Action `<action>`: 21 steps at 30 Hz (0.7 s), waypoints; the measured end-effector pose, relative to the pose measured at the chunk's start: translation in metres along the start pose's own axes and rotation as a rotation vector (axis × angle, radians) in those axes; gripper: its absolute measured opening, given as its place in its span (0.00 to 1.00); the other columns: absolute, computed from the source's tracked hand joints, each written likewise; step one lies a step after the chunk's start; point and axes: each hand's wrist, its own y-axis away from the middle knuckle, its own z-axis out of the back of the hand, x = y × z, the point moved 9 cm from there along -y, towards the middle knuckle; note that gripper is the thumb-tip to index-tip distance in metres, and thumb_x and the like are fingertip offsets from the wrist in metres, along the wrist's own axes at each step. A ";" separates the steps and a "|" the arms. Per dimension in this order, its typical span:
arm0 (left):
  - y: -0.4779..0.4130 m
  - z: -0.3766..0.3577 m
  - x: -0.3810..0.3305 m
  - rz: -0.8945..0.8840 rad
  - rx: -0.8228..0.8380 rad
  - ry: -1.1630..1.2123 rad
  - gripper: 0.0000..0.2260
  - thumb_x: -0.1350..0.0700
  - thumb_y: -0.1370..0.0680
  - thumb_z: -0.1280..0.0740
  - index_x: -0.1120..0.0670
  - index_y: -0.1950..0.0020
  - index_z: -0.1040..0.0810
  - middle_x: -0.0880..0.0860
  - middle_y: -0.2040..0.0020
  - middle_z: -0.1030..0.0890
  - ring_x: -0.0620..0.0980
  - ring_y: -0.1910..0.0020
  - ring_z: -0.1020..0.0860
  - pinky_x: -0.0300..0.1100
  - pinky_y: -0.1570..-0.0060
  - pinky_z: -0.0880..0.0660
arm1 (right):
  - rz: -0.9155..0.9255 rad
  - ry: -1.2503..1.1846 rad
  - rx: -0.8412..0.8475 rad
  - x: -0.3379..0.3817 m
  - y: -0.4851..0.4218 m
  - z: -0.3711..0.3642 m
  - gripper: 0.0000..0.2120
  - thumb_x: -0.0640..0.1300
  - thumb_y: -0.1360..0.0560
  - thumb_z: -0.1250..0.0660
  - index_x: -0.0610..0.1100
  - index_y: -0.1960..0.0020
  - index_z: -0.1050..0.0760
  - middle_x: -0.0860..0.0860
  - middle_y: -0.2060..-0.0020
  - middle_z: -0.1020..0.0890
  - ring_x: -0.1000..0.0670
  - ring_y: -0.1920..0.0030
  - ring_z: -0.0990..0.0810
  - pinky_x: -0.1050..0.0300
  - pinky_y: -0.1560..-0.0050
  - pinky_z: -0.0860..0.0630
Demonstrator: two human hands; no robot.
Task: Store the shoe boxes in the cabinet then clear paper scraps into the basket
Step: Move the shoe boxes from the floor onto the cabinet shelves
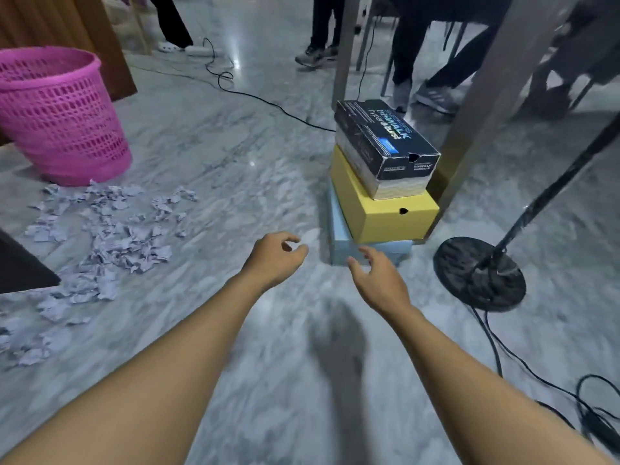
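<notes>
Box step, nothing stored yet. Three shoe boxes are stacked on the floor: black box on top, yellow box in the middle, blue box at the bottom. The left hand and right hand are both empty, fingers loose, set apart and reaching at the blue box; can't tell if the right one touches it. Next I'd guess: grip low on both sides, lift level. The scraps lie by the basket.
</notes>
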 end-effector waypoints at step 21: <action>-0.161 -0.159 0.025 0.312 -0.050 0.323 0.15 0.48 0.20 0.37 0.54 0.37 0.25 0.53 0.38 0.23 0.53 0.45 0.23 0.51 0.39 0.24 | -0.319 -0.435 -0.192 -0.166 -0.136 0.004 0.25 0.54 0.19 0.40 0.47 0.25 0.38 0.52 0.35 0.28 0.49 0.35 0.28 0.58 0.41 0.32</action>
